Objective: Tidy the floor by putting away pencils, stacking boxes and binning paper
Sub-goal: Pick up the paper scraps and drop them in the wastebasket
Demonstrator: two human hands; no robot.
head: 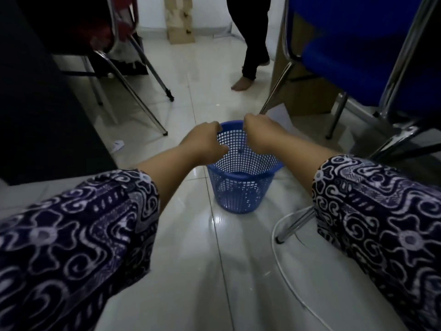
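Note:
A blue mesh waste basket (241,185) stands on the white tiled floor in the middle of the view, tilted slightly toward me. My left hand (205,142) grips its rim on the left side. My right hand (260,134) grips the far right part of the rim. The basket looks empty inside. A small scrap of white paper (117,146) lies on the floor to the left, beside a dark cabinet. A white sheet of paper (282,118) lies behind my right hand, under the blue chair. A stack of cardboard boxes (180,20) stands at the far wall.
A blue chair with chrome legs (358,56) fills the right side; one leg (294,225) and a white cable (286,271) are near my right arm. Another chair's metal legs (143,91) stand at left. A person's bare foot (241,84) is ahead. A dark cabinet (35,103) lines the left.

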